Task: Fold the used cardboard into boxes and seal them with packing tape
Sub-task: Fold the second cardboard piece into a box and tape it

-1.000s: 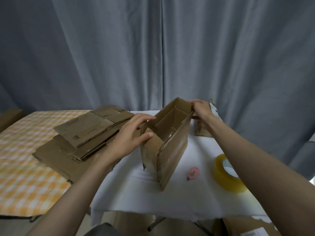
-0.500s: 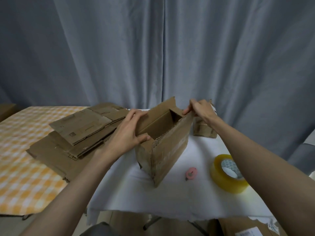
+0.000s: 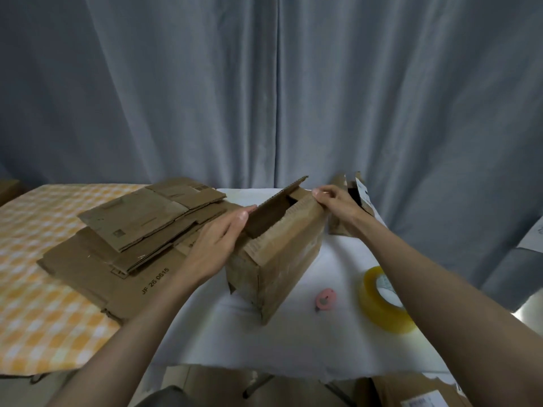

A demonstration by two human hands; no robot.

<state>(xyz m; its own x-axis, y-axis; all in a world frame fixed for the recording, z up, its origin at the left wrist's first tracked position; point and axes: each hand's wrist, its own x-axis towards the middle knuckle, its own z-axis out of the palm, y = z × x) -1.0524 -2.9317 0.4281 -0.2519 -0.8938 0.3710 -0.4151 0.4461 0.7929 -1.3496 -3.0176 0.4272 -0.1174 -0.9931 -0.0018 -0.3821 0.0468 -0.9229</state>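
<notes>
Tape roll [image 3: 383, 301], pink cutter [image 3: 324, 300], perhaps, beside box [image 3: 276, 259].

Bare cloth [image 3: 293, 342] lies before box [image 3: 282, 259], cutter [image 3: 324, 299] and tape [image 3: 382, 301].

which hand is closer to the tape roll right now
Right. The right hand grips the box's far flap, up-table from the tape roll; the left hand is beyond the box.

You're at a makeshift home packing corner: grey curtains [image 3: 264, 83] fill the upper frame, an orange checked tablecloth [image 3: 38, 304] lies lower left, flattened cardboard [image 3: 123, 245] is stacked mid-left, and packing tape [image 3: 382, 304] sits at the right.
</notes>
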